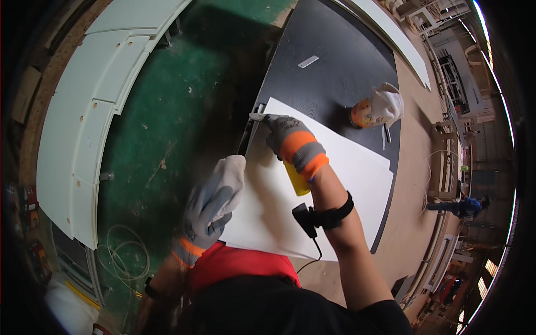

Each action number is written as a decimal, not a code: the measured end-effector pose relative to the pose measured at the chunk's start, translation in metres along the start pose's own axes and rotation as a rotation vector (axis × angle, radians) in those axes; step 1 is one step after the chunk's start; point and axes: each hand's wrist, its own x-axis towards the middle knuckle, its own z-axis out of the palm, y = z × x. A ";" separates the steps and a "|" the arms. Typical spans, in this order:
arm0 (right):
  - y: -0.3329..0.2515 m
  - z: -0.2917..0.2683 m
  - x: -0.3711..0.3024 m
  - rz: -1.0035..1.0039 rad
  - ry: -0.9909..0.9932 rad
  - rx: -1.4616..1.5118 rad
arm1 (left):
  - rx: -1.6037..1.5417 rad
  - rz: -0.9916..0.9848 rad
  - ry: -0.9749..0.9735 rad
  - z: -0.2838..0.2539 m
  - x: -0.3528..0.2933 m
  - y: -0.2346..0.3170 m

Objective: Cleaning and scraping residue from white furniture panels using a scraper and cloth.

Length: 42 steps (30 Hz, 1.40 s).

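My right hand [285,134], in a grey glove with an orange cuff, is closed round what looks like a yellow spray bottle [297,180]. Its pale nozzle points left, over the edge of a white panel [335,167]. My left hand [204,209], gloved the same way, grips a whitish cloth [231,170] just off the panel's left edge, nearer to me. Under the white panel lies a larger dark panel [340,44] with a faint wood grain. The fingers of my right hand partly hide the bottle's top.
An orange tub [364,113] topped with white cloth or plastic stands on the dark panel, near a small metal strip [308,61]. Stacked pale panels [84,128] line the left, across a green floor [156,128]. A coiled hose [125,254] lies there. Another person [466,206] is far right.
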 end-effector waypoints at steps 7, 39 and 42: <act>0.074 -0.047 0.093 -0.079 0.114 -0.109 | 0.089 0.256 -0.135 0.030 0.065 0.038; 0.095 0.061 -0.132 -0.036 0.803 0.152 | 0.112 0.058 -0.193 -0.001 0.013 -0.033; 0.057 0.088 -0.157 -0.223 0.669 0.375 | 0.054 0.076 -0.173 -0.023 -0.020 -0.043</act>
